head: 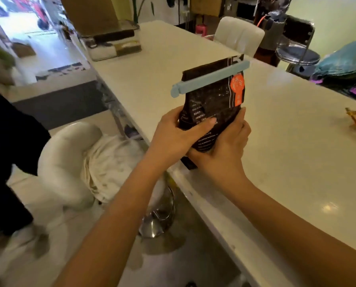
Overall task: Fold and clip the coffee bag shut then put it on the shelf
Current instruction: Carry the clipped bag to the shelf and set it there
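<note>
A black coffee bag (212,100) with an orange label stands upright over the near edge of the white table (286,141), tilted slightly. A long light-blue clip (209,79) is clamped across its folded top. My left hand (177,133) grips the bag's lower left side, thumb across the front. My right hand (226,146) cups the lower right side and the bottom. Both hands hold the bag together. No shelf can be made out.
A white stool (69,162) with a chrome base stands left of the table. A person in dark clothes (9,141) is at the far left. Trays and boxes (115,46) sit at the table's far end. A white chair (239,36), a bar stool (297,52) and fabric (344,67) lie beyond.
</note>
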